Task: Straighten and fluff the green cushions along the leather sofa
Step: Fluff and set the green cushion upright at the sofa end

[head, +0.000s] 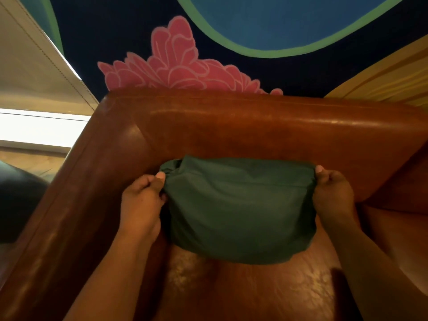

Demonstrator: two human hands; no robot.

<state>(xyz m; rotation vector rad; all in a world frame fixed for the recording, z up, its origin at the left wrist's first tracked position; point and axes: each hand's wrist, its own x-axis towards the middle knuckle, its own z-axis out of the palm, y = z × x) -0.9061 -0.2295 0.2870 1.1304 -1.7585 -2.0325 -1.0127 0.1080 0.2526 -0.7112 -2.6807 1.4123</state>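
The green cushion (238, 209) sits between the two hands, propped against the backrest of the brown leather sofa (231, 126), in the corner where the backrest meets the armrest. Its lower edge hangs just over the seat, and I cannot tell whether it rests there or is lifted slightly.

The left hand (141, 200) is closed in a pinch on the cushion's left edge, thumb on top, with the fabric bunched into a small knot just above the thumb. The right hand (331, 193) is closed on the opposite edge in the same way, thumb on top and the other fingers hidden behind the cloth.

Between the grips the cover lies fairly smooth, with a shallow crease running across the upper part. The cushion looks soft and light: it sags and rounds off below the hands, and the cover gathers easily where it is squeezed. It seems loosely filled, so pinching only cloth would likely pull the cover without moving the stuffing. Taking the side edges deeper, with filling inside each grip, should suit plumping better. The matte cloth should not slip.
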